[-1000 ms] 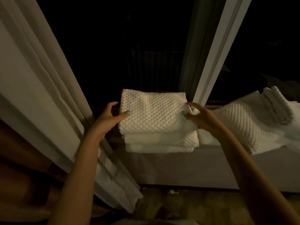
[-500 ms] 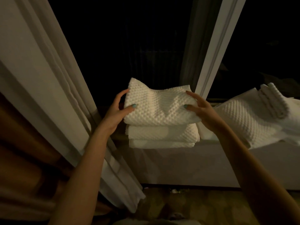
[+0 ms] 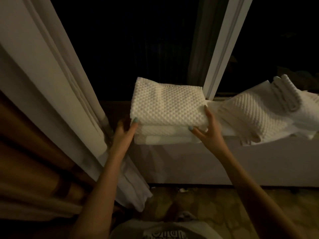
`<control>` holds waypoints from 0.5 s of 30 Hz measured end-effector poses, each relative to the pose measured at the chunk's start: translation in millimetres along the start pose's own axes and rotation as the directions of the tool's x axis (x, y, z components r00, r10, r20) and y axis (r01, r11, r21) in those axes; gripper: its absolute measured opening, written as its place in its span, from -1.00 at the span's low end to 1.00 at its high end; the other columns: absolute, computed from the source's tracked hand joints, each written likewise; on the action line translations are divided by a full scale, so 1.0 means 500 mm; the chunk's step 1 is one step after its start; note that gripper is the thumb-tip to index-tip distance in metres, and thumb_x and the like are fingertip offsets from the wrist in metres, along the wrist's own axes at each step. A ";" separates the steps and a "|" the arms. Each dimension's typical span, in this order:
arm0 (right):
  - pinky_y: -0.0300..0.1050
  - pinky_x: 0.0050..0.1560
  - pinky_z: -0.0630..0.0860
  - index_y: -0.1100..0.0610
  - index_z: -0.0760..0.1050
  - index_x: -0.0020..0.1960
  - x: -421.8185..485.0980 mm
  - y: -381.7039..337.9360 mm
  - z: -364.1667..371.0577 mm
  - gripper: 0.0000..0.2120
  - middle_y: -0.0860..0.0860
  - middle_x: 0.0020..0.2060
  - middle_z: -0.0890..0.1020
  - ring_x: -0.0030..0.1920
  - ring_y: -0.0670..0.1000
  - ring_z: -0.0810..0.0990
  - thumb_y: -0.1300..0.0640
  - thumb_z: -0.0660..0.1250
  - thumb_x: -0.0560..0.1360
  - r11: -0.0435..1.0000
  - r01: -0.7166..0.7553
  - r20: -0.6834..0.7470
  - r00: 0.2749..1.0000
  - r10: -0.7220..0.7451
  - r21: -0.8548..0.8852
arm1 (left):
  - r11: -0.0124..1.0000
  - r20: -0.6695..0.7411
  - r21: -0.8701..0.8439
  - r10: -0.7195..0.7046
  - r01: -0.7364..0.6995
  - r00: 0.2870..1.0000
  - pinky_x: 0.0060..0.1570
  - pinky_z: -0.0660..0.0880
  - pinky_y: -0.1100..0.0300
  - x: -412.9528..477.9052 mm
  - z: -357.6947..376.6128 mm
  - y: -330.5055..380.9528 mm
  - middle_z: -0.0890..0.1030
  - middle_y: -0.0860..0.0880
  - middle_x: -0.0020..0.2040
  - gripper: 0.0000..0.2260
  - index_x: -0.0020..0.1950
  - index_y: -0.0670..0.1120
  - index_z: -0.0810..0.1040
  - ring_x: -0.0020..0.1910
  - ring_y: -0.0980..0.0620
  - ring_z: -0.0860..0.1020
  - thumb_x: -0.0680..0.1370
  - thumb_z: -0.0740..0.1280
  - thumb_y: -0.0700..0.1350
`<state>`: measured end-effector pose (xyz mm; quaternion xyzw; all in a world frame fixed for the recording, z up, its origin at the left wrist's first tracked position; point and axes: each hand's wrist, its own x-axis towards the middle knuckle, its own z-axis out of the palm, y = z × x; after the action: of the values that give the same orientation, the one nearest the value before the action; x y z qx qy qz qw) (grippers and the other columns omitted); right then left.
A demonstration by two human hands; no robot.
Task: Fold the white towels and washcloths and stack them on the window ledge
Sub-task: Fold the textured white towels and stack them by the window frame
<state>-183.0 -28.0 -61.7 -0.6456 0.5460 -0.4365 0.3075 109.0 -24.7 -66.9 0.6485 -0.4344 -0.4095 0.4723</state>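
Alignment matters: my left hand (image 3: 123,131) and right hand (image 3: 207,132) pinch the top folded towel (image 3: 165,104); I'd square it over the stack (image 3: 164,138) before releasing.

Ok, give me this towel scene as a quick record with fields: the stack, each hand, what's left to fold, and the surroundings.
stack: folded white towels, about three layers, on the window ledge
top towel: waffle-textured, lying on the stack
left hand: grips the top towel's left front corner, thumb on top
right hand: pinches the right front corner, forefinger along the side edge
unfolded pile: loose white towels to the right, hanging over the ledge's front
curtain: pale, left of the stack
window frame: behind the stack's right corner
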 end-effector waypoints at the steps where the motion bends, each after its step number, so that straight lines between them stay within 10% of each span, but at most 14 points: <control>1: -0.20 0.28 0.41 0.01 0.08 0.53 -0.013 0.011 0.010 -0.19 0.02 0.49 0.22 0.42 -0.11 0.26 0.03 0.46 0.42 0.998 0.002 -0.038 0.999 0.000 0.067 | 1.000 -0.002 -0.002 -0.021 0.021 1.000 0.23 0.48 -0.04 -0.011 0.007 -0.017 0.53 0.01 0.20 -0.44 0.34 0.08 0.39 0.20 -0.06 0.53 0.43 0.35 0.30; 7: -0.07 -0.09 0.63 -0.06 0.14 0.48 -0.071 0.047 0.049 -0.37 -0.24 0.13 0.50 -0.01 -0.10 0.60 0.06 0.38 0.51 0.975 -0.157 -0.054 0.984 0.167 0.156 | 0.997 0.003 -0.022 -0.074 0.074 0.997 0.24 0.47 -0.06 -0.040 0.040 -0.055 0.48 0.05 0.26 -0.49 0.36 0.09 0.39 0.26 -0.03 0.47 0.47 0.36 0.22; 15: -0.07 -0.01 0.62 -0.17 0.30 0.29 -0.045 0.031 0.052 -0.57 -0.38 -0.04 0.51 -0.01 -0.09 0.59 0.15 0.36 0.53 0.945 -0.205 -0.107 0.965 0.238 0.255 | 0.985 -0.066 -0.171 -0.044 0.032 0.997 -0.08 0.60 0.24 -0.012 0.062 -0.029 0.48 -0.09 0.30 -0.51 0.41 -0.08 0.37 0.13 0.02 0.55 0.52 0.40 -0.04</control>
<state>-166.9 -11.5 -91.8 -0.5065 0.5776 -0.5054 0.3929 80.3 -24.3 -87.0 0.6279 -0.3687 -0.4313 0.5327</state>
